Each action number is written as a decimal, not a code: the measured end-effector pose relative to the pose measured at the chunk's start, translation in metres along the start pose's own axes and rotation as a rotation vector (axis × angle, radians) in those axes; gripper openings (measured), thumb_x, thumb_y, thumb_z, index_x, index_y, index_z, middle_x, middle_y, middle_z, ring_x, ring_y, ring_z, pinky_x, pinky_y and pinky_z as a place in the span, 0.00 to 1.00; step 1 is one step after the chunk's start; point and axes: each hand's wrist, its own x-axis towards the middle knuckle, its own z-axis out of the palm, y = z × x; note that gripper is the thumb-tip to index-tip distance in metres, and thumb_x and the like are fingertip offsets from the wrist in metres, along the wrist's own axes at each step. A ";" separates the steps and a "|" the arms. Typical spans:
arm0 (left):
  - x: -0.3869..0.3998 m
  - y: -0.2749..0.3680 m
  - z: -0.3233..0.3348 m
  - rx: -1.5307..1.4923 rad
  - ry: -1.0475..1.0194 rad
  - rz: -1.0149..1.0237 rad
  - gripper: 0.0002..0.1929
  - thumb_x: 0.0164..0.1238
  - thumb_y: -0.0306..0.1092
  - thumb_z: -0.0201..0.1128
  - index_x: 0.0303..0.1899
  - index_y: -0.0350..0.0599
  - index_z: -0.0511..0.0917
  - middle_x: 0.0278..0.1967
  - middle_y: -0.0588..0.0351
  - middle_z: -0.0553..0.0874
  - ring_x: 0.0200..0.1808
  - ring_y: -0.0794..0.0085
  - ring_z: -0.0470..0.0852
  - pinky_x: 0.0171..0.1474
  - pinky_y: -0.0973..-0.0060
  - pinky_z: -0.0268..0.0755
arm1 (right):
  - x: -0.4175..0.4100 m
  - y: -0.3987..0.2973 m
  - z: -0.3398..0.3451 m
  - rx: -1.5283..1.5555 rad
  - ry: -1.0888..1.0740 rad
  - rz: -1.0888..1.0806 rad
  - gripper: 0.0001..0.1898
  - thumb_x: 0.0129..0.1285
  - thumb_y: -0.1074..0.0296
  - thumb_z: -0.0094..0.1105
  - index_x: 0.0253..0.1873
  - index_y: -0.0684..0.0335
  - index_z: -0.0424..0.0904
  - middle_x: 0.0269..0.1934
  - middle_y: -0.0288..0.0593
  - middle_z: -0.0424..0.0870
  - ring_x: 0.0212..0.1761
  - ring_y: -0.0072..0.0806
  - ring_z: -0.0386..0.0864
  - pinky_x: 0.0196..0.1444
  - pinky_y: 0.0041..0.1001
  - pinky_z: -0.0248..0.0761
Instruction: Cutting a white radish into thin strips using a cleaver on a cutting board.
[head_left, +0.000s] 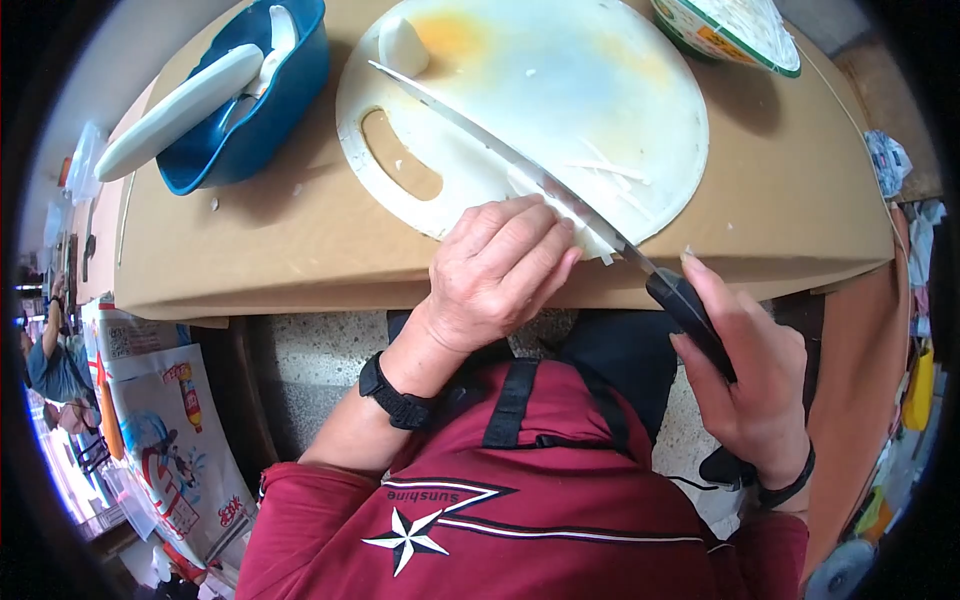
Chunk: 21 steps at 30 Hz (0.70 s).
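My right hand (750, 367) holds a long kitchen knife by its black handle (690, 315). The steel blade (510, 150) slants up and left over a round white cutting board (480, 150). My left hand (502, 270) is bent over the board's near edge, its fingertips beside the blade on a pale white piece (592, 240), mostly hidden under the fingers. Thin white strips (611, 169) lie on the board right of the blade. A white chunk (403, 46), perhaps radish, stands near the knife tip.
A blue plastic basin (277, 112) at the upper left holds long white peeled pieces (180, 112), one jutting over its rim. A green-rimmed bowl (712, 37) heaped with white shreds stands at the upper right. Brown cardboard (300, 262) covers the table. Another person (60, 367) is at the far left.
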 end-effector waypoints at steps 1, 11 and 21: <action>0.000 0.000 0.000 0.001 0.002 -0.002 0.11 0.54 0.28 0.75 0.40 0.39 0.86 0.39 0.53 0.86 0.42 0.63 0.86 0.43 0.70 0.78 | -0.002 0.000 -0.001 -0.005 -0.015 0.014 0.29 0.59 0.80 0.67 0.67 0.68 0.75 0.36 0.49 0.82 0.31 0.41 0.83 0.35 0.31 0.74; 0.002 0.004 -0.002 -0.008 -0.018 -0.034 0.12 0.52 0.26 0.76 0.39 0.40 0.87 0.39 0.52 0.87 0.42 0.60 0.86 0.43 0.68 0.78 | -0.008 0.002 0.004 0.015 -0.014 0.035 0.29 0.59 0.82 0.66 0.68 0.67 0.75 0.36 0.49 0.82 0.33 0.42 0.84 0.36 0.33 0.75; 0.001 0.002 -0.006 -0.018 -0.062 -0.020 0.12 0.46 0.26 0.76 0.36 0.40 0.85 0.37 0.53 0.86 0.40 0.60 0.85 0.41 0.67 0.77 | -0.009 -0.008 0.006 -0.094 -0.097 0.012 0.33 0.55 0.83 0.68 0.69 0.67 0.74 0.34 0.48 0.78 0.29 0.42 0.81 0.31 0.36 0.73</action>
